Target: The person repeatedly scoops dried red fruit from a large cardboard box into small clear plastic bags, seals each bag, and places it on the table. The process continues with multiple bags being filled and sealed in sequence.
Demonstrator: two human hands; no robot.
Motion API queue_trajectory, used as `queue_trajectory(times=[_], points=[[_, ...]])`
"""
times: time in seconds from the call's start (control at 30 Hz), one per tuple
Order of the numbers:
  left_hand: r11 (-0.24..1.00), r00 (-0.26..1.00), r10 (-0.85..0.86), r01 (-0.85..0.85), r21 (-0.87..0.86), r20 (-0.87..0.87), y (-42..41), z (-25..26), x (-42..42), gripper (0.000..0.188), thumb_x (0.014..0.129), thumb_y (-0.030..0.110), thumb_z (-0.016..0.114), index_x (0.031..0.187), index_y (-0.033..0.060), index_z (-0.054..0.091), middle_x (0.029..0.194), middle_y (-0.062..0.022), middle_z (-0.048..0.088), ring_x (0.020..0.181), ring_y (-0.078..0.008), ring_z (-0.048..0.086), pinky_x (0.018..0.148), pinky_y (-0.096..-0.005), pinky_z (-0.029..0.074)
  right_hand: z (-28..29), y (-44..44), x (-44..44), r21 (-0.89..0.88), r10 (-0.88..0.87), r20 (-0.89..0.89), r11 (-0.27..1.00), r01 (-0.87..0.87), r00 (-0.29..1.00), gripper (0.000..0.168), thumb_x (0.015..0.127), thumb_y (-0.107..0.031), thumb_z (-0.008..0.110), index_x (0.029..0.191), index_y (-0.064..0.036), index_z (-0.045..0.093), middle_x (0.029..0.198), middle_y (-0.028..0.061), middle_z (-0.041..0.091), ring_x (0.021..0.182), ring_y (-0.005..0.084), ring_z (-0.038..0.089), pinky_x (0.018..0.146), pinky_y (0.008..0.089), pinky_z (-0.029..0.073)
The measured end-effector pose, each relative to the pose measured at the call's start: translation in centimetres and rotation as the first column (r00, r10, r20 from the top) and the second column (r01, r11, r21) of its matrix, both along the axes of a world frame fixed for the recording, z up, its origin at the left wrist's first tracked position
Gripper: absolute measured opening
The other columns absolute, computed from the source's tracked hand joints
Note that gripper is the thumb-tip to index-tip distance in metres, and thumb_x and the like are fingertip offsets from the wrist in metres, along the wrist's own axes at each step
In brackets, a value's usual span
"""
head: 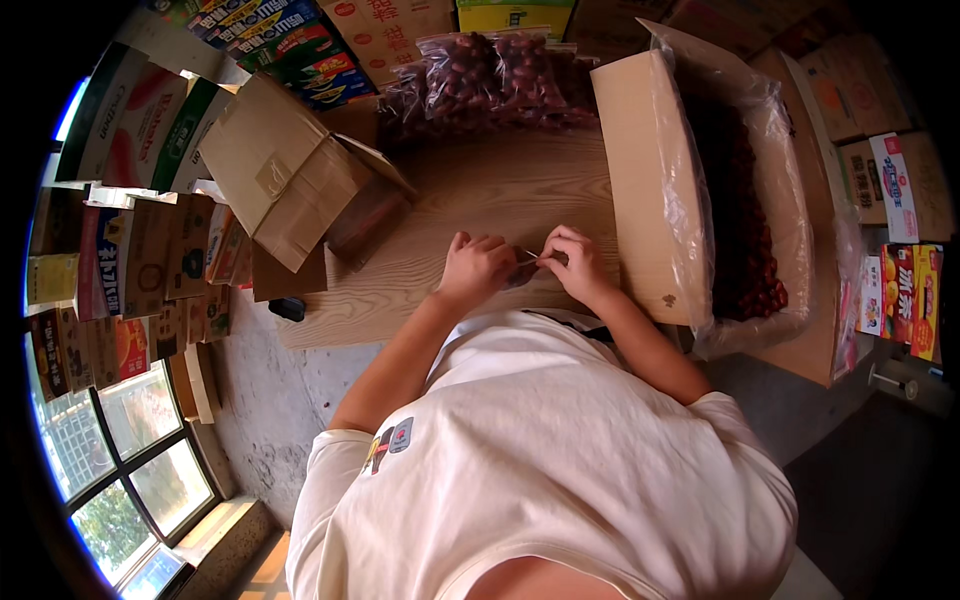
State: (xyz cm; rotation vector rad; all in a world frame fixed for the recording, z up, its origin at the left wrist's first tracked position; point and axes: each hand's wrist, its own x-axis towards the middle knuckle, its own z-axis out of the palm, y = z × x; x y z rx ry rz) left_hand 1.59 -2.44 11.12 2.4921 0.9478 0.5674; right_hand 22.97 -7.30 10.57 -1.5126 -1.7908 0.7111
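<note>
Both my hands meet over the near edge of a wood-grain table (525, 176). My left hand (480, 264) is closed on one side of a small clear plastic bag (523, 274). The thumb and forefinger of my right hand (574, 261) pinch the bag's upper edge. What the bag holds is mostly hidden by my left hand. At the right stands an open carton (645, 187) lined with clear film, with loose red dates (761, 277) inside. Filled zip bags of dates (461, 75) are piled at the table's far side.
A tilted open cardboard box (277, 172) stands on the table's left part, with a small black object (287, 308) near the table's left corner. Stacked cartons (150, 262) line the left by a window (142, 450). More boxes (911, 292) stand at the right and the back.
</note>
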Motion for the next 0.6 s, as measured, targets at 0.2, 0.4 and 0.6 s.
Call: queue_trajectory(times=[0.2, 0.4, 0.6], points=[[1.0, 0.996, -0.006, 0.004, 0.023, 0.087, -0.1, 0.4, 0.3, 0.01, 0.069, 0.012, 0.068, 0.076, 0.0157, 0.062, 0.079, 0.0018, 0.06, 0.08, -0.0201, 0.058, 0.076, -0.0366, 0.038, -1.7, -0.1, 0.0, -0.073, 0.006, -0.196, 0.997, -0.021, 0.981, 0.048, 0.06, -0.01, 0.085, 0.102, -0.005, 0.061, 0.1, 0.0099, 0.062, 0.094, 0.0244, 0.062, 0.083, 0.0362, 0.049], [0.997, 0.988, -0.069, 0.071, -0.011, 0.141, 0.7, 5.3, 0.5, 0.008, 0.071, 0.009, 0.068, 0.076, 0.0122, 0.063, 0.08, -0.0007, 0.061, 0.082, -0.0223, 0.059, 0.083, -0.0399, 0.041, -0.7, 0.1, -1.8, -0.095, 0.14, -0.447, 0.975, -0.202, 0.883, 0.083, 0.062, -0.01, 0.087, 0.132, -0.008, 0.043, 0.122, 0.0124, 0.056, 0.111, 0.0176, 0.058, 0.087, 0.033, 0.052], [0.986, 0.95, 0.102, -0.057, -0.159, 0.294, 1.4, 7.3, -0.2, 0.026, 0.073, 0.013, 0.074, 0.096, 0.0088, 0.063, 0.098, -0.0078, 0.061, 0.096, -0.0251, 0.059, 0.093, -0.042, 0.041, 0.8, 0.5, -2.1, -0.261, -0.023, -0.709, 0.937, -0.232, 0.705, 0.054, 0.071, -0.012, 0.084, 0.117, -0.002, 0.058, 0.098, 0.0055, 0.066, 0.093, 0.011, 0.062, 0.074, 0.0257, 0.054]])
